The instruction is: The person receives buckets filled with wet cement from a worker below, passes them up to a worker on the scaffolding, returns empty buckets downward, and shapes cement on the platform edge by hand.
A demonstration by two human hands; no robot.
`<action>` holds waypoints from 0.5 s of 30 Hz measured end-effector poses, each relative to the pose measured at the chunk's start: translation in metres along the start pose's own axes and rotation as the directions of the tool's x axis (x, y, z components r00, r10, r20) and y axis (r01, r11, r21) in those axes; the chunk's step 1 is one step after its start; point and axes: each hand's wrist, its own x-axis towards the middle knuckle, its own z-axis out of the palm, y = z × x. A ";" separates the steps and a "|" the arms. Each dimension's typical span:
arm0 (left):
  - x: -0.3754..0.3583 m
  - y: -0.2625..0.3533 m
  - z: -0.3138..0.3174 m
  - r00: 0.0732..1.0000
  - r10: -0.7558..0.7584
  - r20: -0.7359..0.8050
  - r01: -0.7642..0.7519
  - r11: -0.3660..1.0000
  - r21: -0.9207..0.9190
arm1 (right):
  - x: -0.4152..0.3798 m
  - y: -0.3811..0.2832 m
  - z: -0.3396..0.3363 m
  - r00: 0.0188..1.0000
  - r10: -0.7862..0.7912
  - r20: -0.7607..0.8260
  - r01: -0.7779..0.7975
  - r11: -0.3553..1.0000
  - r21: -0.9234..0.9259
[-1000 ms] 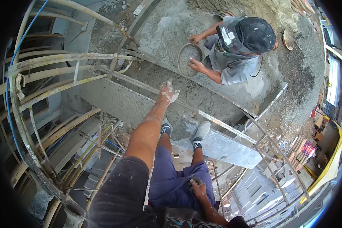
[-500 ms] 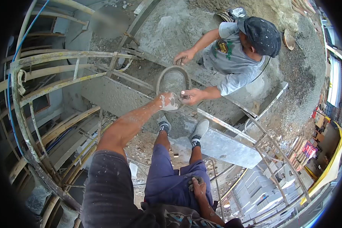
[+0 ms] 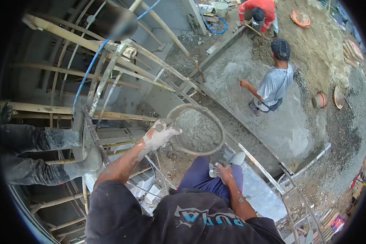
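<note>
My left hand (image 3: 159, 135), coated in pale cement, is closed on the left side of a round bucket (image 3: 200, 153), its thumb stretched over the rim. Wet grey mortar (image 3: 197, 129) fills much of the bucket, which hangs in front of my knees. My right hand (image 3: 224, 174) rests by my thigh, its fingers closed around a crumpled grey thing (image 3: 214, 171) whose kind I cannot make out.
A person's cement-covered boots (image 3: 87, 160) stand on the scaffold at left. Bamboo poles (image 3: 126, 116) and a blue hose (image 3: 87, 73) cross there. Below, a co-worker in grey (image 3: 274, 81) and another in red (image 3: 268, 14) are on the concrete. A metal plank (image 3: 264, 197) lies to the right.
The bucket has come up and closer to me in my left hand. The co-worker in grey, whose hands were at it, is now farther away, and my view has turned left.
</note>
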 end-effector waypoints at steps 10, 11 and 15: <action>-0.381 0.145 -0.141 0.736 0.352 -0.579 -0.610 0.714 -0.342 | -0.093 -0.143 0.242 0.337 0.049 0.940 -0.268 0.962 0.046; -0.406 0.155 -0.155 0.685 0.349 -0.640 -0.638 0.711 -0.295 | -0.102 -0.151 0.265 0.311 0.037 0.950 -0.265 0.963 0.050; -0.474 0.174 -0.212 0.406 0.296 -0.865 -0.701 0.707 -0.087 | -0.153 -0.185 0.359 0.221 -0.019 0.975 -0.140 0.989 0.051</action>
